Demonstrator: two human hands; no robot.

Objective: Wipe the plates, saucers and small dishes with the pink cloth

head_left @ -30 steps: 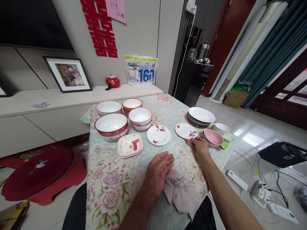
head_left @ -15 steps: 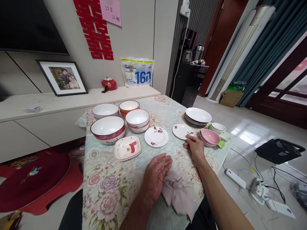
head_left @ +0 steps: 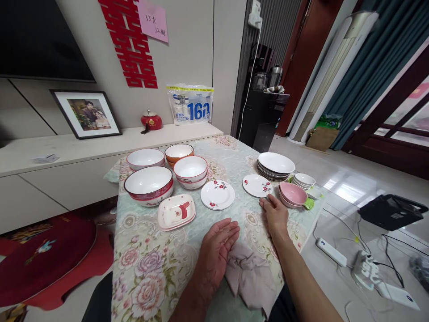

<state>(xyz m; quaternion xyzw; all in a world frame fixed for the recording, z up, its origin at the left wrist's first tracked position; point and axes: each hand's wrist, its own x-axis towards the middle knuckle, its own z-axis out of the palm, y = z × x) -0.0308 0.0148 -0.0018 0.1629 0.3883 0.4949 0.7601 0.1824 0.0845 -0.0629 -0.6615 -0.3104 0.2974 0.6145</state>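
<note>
My left hand (head_left: 219, 246) rests palm inward above the table, its fingers stretched out and nothing in them. Beside it lies a crumpled pinkish-grey cloth (head_left: 250, 277). My right hand (head_left: 275, 215) is just in front of a white plate with red flowers (head_left: 256, 183), fingers loosely apart and empty; whether a fingertip still touches the rim I cannot tell. A matching flowered plate (head_left: 217, 193) sits left of it, seemingly stacked on another. Nearest to my right hand on its right are pink bowls (head_left: 292, 193), one inside the other.
Stacked bowls (head_left: 149, 181) and rectangular bear dishes (head_left: 177, 211) stand at left. White plates (head_left: 276, 162) are stacked at back right, beside small white bowls (head_left: 304, 180). A flowered tablecloth (head_left: 140, 277) covers the table. Power strips (head_left: 331, 252) and cables lie on the floor at right.
My right hand has drawn back slightly from the right flowered plate, and its fingers have loosened off the rim. My left hand has stayed nearly still. The view has shifted a little.
</note>
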